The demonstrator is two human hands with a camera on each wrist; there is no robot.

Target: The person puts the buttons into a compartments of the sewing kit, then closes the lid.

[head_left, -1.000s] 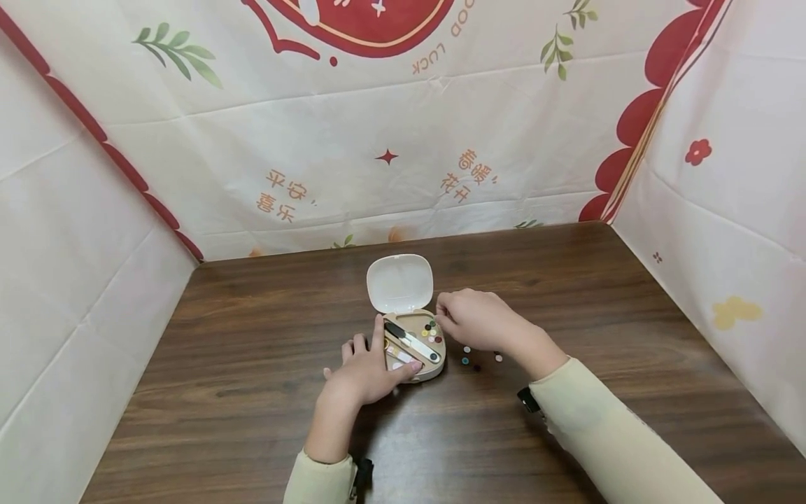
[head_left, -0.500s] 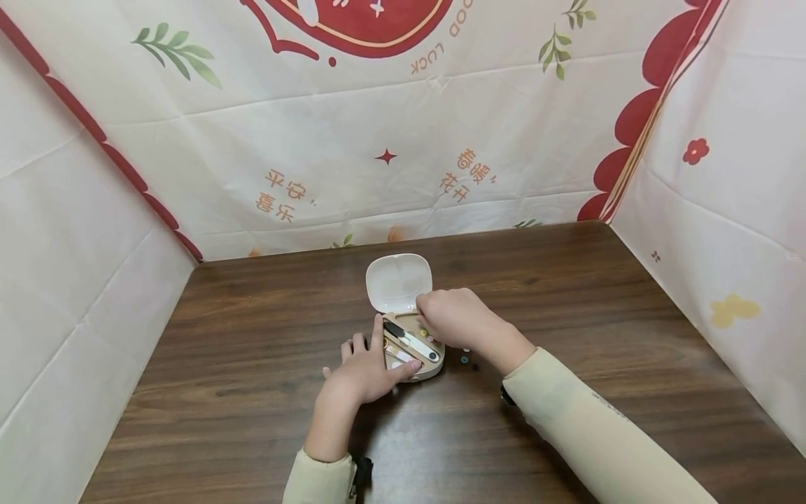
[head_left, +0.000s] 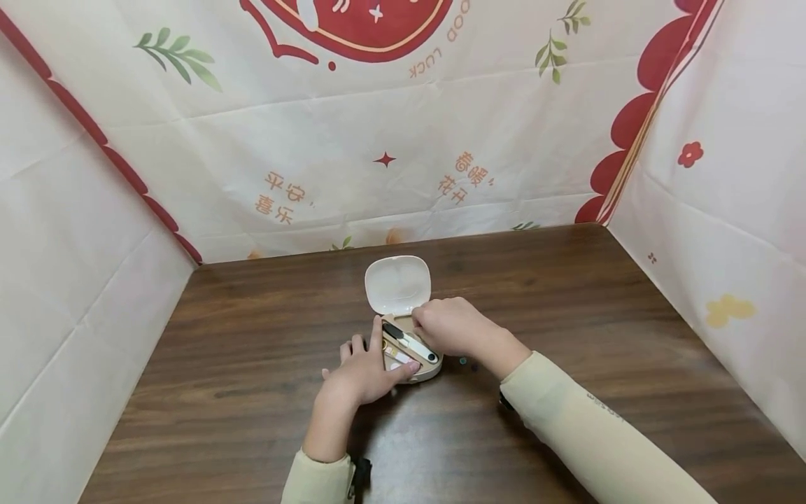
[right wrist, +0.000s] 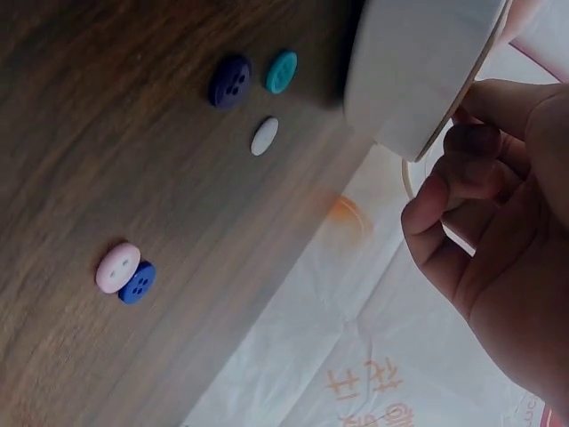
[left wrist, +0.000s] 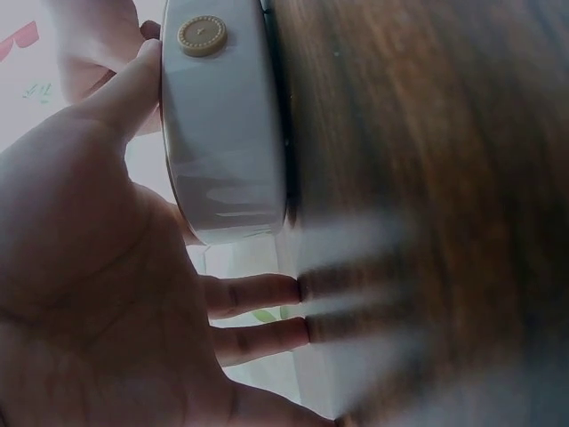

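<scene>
A small sewing kit box (head_left: 429, 376) stands on the table with its white lid (head_left: 397, 285) raised behind it. Inside lies a slim black-and-white tool (head_left: 412, 346). My left hand (head_left: 355, 374) rests against the box, index finger straight along its left side and thumb on the front rim; the left wrist view shows the box's white wall (left wrist: 227, 124) bearing a tan button (left wrist: 203, 36). Bent fingers of my right hand (head_left: 455, 325) reach over the right rim into the button compartment. Its thumb and index tips are hidden behind the wall, so whether they pinch a button is unclear.
Right of the box, loose buttons lie on the table: purple (right wrist: 230, 82), teal (right wrist: 281, 71), white (right wrist: 264, 135), pink (right wrist: 118, 267) and blue (right wrist: 138, 282). Printed cloth (head_left: 384, 175) surrounds the brown table (head_left: 264, 301) at back and sides.
My right hand has moved left from beside the box to over its button compartment, then slightly lower. It now covers the buttons inside. The left hand has stayed in place.
</scene>
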